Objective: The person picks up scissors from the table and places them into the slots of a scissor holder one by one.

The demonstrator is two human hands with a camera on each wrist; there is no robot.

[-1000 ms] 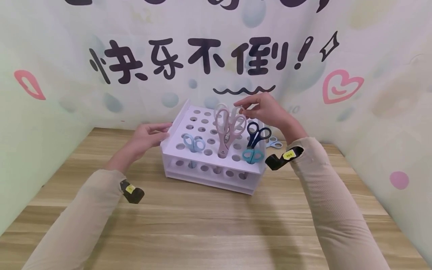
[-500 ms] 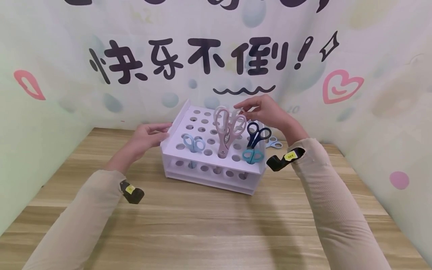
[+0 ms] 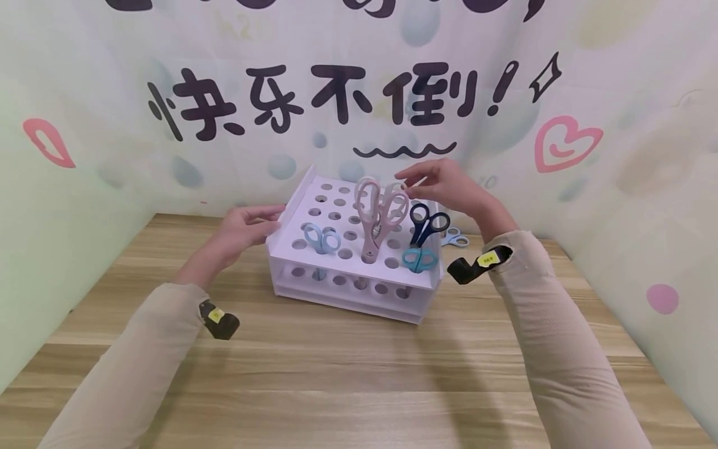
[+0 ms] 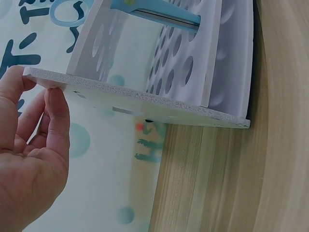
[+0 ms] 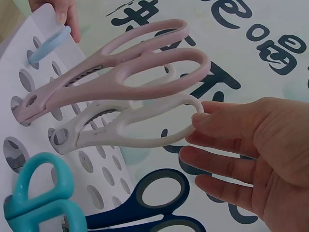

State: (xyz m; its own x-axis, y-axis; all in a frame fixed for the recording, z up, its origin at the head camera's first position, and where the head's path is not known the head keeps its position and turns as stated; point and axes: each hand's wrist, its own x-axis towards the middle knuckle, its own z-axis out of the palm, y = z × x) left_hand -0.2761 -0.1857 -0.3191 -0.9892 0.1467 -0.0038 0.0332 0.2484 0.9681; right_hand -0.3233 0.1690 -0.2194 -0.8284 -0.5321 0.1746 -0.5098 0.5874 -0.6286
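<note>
A white rack (image 3: 336, 267) with rows of round holes stands on the table. My left hand (image 3: 247, 227) grips the edge of its left side panel (image 4: 145, 99) between thumb and fingers. At the back of the rack, white scissors (image 5: 111, 138) stand handles up in a hole, and my right hand (image 5: 270, 150) pinches one handle loop between thumb and index finger. Just in front of them are pink scissors (image 3: 370, 246), which partly cover the white pair in the head view. Navy scissors (image 3: 419, 236), teal scissors (image 3: 412, 259) and light blue scissors (image 3: 322, 242) also sit in holes.
Another pair of light blue scissors (image 3: 457, 240) shows beyond the rack's right side, partly hidden by it. The wooden table (image 3: 314, 374) meets a printed cloth backdrop (image 3: 235, 168) right behind the rack.
The white scissors have sunk slightly lower behind the pink pair. My right hand has come down and shifted a little right; my left hand and the rack look still.
</note>
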